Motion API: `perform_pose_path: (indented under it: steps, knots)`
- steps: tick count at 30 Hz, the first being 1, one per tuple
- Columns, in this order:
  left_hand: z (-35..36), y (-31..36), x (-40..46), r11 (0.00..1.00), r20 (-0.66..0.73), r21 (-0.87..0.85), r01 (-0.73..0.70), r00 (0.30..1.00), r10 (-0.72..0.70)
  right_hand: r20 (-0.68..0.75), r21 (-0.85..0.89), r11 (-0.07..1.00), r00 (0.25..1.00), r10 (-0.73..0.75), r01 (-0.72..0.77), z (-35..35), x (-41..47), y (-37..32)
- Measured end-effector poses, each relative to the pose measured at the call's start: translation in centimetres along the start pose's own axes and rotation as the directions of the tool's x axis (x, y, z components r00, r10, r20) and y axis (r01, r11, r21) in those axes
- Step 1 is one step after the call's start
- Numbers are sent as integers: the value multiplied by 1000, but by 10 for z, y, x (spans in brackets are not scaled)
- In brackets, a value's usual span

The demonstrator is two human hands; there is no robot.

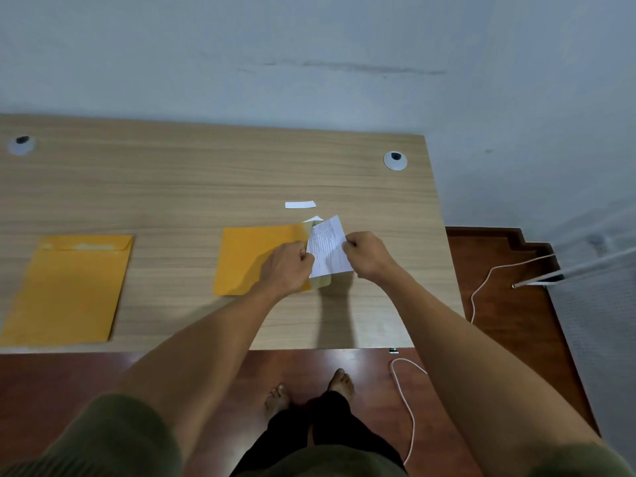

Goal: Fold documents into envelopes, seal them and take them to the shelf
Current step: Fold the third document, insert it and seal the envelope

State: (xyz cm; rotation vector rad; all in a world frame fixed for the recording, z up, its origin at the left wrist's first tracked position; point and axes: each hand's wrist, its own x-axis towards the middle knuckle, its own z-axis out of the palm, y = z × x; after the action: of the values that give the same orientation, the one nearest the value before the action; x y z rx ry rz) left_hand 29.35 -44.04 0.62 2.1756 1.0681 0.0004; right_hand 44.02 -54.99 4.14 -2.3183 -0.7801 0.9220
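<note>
— Looking from the head view: what step is this?

— Loading, I judge. The left hand (287,266) pinches the mouth of the nearer envelope (256,258), fingers curled on its edge. The right hand (366,253) grips the folded document (327,249), which sits between both sets of fingers, partly over the opening.

— Next?

— Probably sliding it leftward, past the left fingers, then sealing. A second envelope (69,287) lies well left on the desk (206,173).

Wooden desk (206,173), two envelopes (69,287), paper strip (300,204)
</note>
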Motion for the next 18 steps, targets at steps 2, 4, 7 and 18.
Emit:
perform_pose_path:
  steps: [2,4,7,18]
  knots:
    - [0,0,-2,1000,-6,19,-12,1000,12,-1,121,992,999,41,-41,-5,-3,4]
    - [-1,1,-3,999,-8,36,-19,1000,20,-14,309,946,994,112,-102,-9,-6,5]
    - [-2,2,-6,999,-1,39,-23,1000,23,41,447,877,983,176,-176,-11,-13,3]
    - [-11,29,-29,987,-46,-138,-79,996,73,-119,431,902,990,80,-21,26,-34,-9]
